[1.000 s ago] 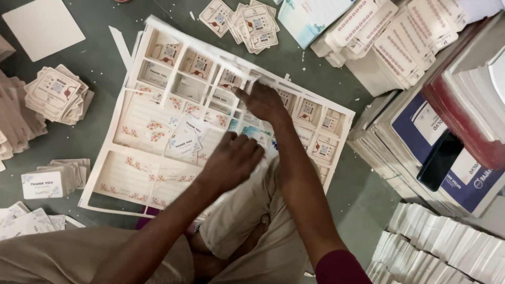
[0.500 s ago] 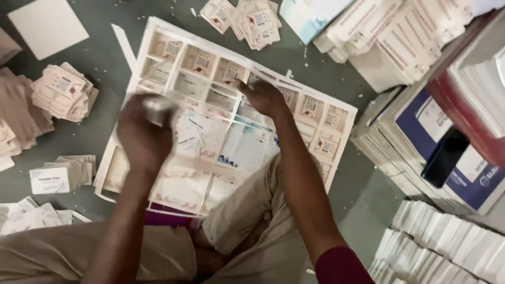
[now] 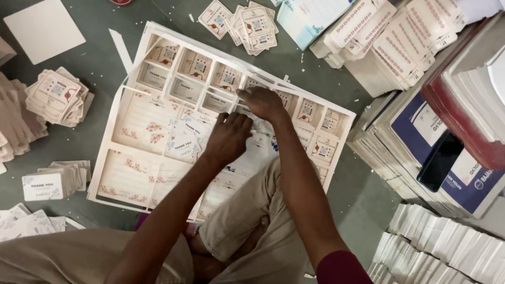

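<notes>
Left hand [image 3: 229, 138] back down on the printed sheet [image 3: 142, 118] — beside right hand [image 3: 263, 102]; grips unclear.

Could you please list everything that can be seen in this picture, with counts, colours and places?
printed die-cut sheet: one, white with floral and label panels, centre of floor
loose cards: a few, white, lying on the sheet
card piles: several, white and beige, left side and top centre
blank white square: one, top left
stacks of printed sheets: several, white, top right
stacked booklets: blue and white, right
dark phone: one, on the booklets
left hand: on the sheet's centre
right hand: on the sheet's upper row
</notes>
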